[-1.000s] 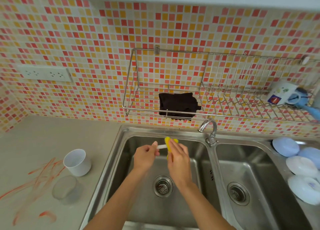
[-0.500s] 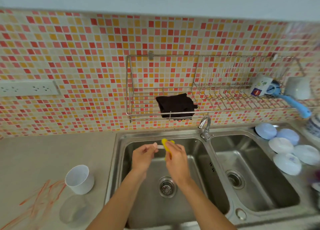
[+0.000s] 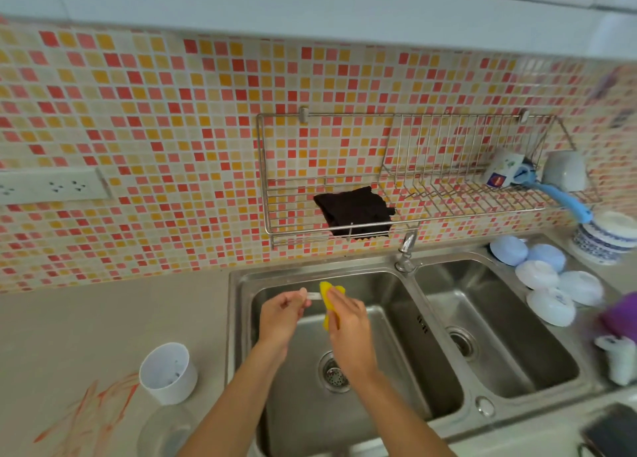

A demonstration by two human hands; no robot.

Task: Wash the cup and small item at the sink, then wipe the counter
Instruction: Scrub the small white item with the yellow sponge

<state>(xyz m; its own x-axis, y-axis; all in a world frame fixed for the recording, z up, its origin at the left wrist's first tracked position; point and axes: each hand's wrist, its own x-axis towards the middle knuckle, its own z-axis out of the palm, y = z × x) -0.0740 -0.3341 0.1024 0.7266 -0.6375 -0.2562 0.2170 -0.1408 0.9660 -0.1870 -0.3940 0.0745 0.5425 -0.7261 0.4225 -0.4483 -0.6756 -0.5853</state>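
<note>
Head view: small white item (image 3: 313, 295) horizontal, left-right.

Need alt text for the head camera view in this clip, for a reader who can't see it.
Over the left basin of a steel double sink, the left hand pinches a small white item while the right hand holds a yellow sponge against it. A white cup stands on the counter beside orange-red smears.

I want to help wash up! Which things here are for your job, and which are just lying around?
For the job: small white item, yellow sponge, white cup, left sink basin, orange-smeared counter.

Just lying about: upturned bowls, dark cloth, mug.
</note>
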